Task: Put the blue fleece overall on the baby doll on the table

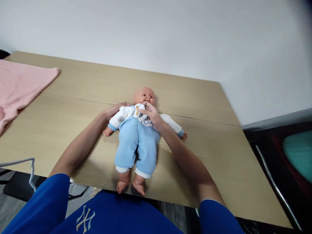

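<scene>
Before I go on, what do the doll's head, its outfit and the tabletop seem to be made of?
Doll's head: probably vinyl or similar plastic, smooth with a slight sheen.
Outfit: looks like fleecy fabric, matte, with a nubbly pile on the blue part.
Tabletop: likely wood-look laminate, pale and faintly grained; possibly real wood.

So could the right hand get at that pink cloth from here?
Probably not directly: the doll and the left hand lie between the right hand and the pink cloth, off to the left.
</scene>
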`<state>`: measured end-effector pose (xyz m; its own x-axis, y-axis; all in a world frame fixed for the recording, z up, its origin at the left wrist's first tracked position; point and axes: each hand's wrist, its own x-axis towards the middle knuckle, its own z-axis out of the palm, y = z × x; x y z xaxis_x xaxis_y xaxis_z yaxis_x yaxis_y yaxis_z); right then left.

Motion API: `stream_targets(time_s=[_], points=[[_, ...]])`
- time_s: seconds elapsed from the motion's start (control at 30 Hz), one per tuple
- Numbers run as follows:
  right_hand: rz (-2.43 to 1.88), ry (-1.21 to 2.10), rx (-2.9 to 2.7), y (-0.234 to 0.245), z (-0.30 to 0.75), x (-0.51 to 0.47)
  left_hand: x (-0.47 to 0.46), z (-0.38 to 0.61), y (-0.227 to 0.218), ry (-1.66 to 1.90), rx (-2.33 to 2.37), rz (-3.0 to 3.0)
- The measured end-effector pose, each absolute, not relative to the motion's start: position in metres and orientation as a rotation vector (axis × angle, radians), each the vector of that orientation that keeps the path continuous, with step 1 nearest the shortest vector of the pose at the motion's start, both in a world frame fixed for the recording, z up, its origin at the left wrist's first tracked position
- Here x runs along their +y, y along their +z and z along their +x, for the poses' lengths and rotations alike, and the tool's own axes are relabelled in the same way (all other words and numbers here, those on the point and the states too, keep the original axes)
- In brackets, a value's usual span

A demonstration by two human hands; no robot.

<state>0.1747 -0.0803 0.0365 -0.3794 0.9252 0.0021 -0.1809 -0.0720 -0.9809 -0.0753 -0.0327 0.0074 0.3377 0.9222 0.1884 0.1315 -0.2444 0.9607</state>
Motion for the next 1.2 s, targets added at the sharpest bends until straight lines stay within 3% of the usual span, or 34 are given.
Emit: stream_targets(time_s=[0.17, 0.47, 0.7, 0.93, 1.07, 1.2], points=[[-0.907, 1.566, -1.594, 0.049, 0.193, -0.08, -0.037, -0.094, 0.027, 0.795, 0.958, 1.489], [-1.324, 0.985, -2.206, 0.071, 0.24, -0.076, -0.031, -0.117, 0.029, 0.52, 0.971, 1.728], [-1.322, 0.658, -2.081, 0.045, 0.245, -0.094, -0.036, -0.117, 0.043, 0.396, 0.977, 1.887], [-1.482, 0.424, -2.003, -0.002, 0.334, -0.157, -0.059, -0.102, 0.077, 0.44, 1.266, 2.449], [-1.536, 0.483, -1.926, -0.019, 0.372, -0.189, -0.082, -0.042, 0.09, 0.672, 1.035, 2.617], [-1.52, 0.593, -1.671, -0.022, 0.382, -0.193, -0.082, 0.024, 0.08, 0.532, 0.854, 2.803]])
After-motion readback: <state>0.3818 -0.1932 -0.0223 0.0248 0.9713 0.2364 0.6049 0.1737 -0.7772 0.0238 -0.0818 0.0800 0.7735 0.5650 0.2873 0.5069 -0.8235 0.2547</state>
